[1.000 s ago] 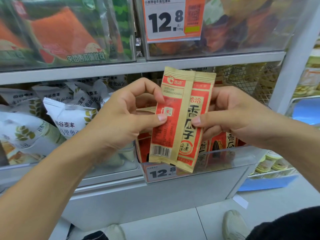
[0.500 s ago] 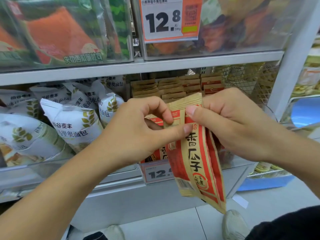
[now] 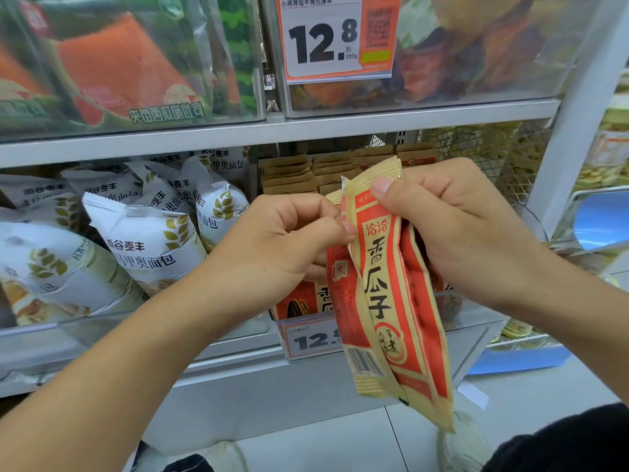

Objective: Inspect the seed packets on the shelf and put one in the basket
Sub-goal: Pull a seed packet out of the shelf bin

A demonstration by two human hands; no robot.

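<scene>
Far left, glossy white bread bags (image 3: 149,240) puff out of their bin, soft and crinkly. Moving in, the left hand (image 3: 286,240) pinches the left edge of the seed packets (image 3: 377,294) between thumb and forefinger. They hang in mid-air in front of the shelf bin (image 3: 469,321), at least two of them, narrow matte paper sleeves, tan-bordered with red panels, seams crimped. The right hand (image 3: 456,226) curls round their top, thumb pressing the front face. No basket in view. Here's the risk, as I see it: the packets overlap loosely, so a weak pinch while separating them could let one slide free to the floor. Pull too hard and the paper seal may crease or tear.
</scene>
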